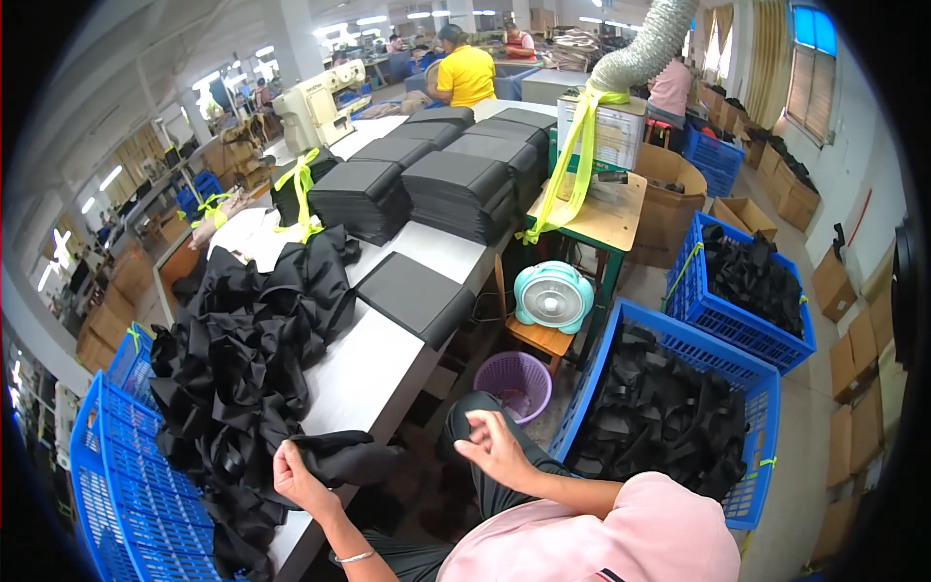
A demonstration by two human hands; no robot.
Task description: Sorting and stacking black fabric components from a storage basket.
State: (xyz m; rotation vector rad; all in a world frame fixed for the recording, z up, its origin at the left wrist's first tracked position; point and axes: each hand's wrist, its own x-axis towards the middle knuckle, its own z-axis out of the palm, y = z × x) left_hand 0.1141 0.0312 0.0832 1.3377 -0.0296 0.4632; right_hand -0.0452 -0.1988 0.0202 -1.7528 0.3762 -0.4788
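My left hand (pixel 296 477) is closed on one end of a black fabric piece (pixel 344 458), which sticks out to the right past the table's near edge. Beside it on the left lies a long heap of loose black fabric pieces (pixel 242 359), running along the white table (pixel 364 364). My right hand (pixel 493 448) hovers over my lap, fingers apart and partly curled, with nothing in it. Farther up the table sits a low flat stack of black cloth (pixel 412 296). Behind that stand several taller, neat black stacks (pixel 461 184).
Blue crates (pixel 766 436) of black pieces stand at my right; another blue crate (pixel 136 485) is at left. A purple basket (pixel 514 388) and a teal fan (pixel 553 296) are beyond my knees. A sewing machine (pixel 315 107) stands at the back, near a person in yellow (pixel 467 76).
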